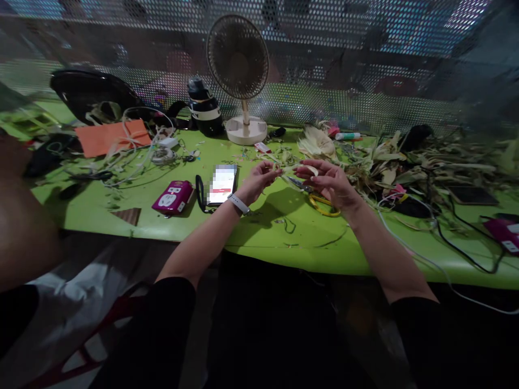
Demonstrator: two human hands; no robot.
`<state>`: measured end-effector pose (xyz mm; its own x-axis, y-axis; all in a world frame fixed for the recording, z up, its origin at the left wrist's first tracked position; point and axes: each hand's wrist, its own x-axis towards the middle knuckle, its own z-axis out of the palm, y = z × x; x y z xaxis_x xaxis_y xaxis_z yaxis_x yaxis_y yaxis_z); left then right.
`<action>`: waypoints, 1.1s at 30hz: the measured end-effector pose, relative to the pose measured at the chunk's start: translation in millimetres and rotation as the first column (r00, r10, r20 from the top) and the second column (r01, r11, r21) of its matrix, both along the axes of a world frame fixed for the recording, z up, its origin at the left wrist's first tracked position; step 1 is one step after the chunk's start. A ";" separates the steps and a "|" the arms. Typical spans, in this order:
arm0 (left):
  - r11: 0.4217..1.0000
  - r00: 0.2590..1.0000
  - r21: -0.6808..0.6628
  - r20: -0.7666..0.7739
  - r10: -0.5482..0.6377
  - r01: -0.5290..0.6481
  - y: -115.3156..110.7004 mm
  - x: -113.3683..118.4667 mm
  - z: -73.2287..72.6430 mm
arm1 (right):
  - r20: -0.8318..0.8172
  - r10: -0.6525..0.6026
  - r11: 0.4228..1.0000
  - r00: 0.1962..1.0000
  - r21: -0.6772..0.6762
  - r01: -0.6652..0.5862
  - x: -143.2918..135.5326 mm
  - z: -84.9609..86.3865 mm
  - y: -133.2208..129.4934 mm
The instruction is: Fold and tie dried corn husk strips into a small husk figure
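My left hand, with a pale band on its wrist, pinches one end of a thin pale-green husk strip above the green table. The other end is between the fingers of my right hand, where a curled cream piece also shows. Yellow-handled scissors lie under my right hand, their blades partly hidden. Left of my left hand rests a lit phone with a black strap. Dried husks are heaped to the right.
A fan and a dark bottle stand at the back by the perforated screen. A magenta power socket, orange paper and cables lie left. Another person's arm is at the far left. A white cable crosses the right edge.
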<state>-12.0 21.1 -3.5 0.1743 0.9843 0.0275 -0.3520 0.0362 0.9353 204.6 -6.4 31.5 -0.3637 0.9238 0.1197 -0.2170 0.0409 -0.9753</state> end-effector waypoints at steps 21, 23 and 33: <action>0.976 0.995 0.211 -0.094 -0.031 0.050 -19.9 18.0 -1.9 | 0.478 -0.364 0.840 0.799 0.540 0.060 -14.5 -15.7 -5.2; 0.971 0.994 0.236 -0.108 -0.007 0.033 -21.4 18.4 -1.4 | 0.493 -0.403 0.806 0.771 0.590 0.045 -15.4 -18.7 -4.8; 0.940 0.981 0.330 -0.190 -0.025 0.088 -21.0 17.6 -2.2 | 0.573 -0.432 0.785 0.696 0.619 -0.022 -10.9 -20.7 -0.5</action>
<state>5.5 0.1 -5.6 0.2620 0.9114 0.3175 -0.1827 -0.2762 0.9436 193.7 -6.9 10.7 -0.3594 0.8294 0.4277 0.5477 0.5586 -0.6229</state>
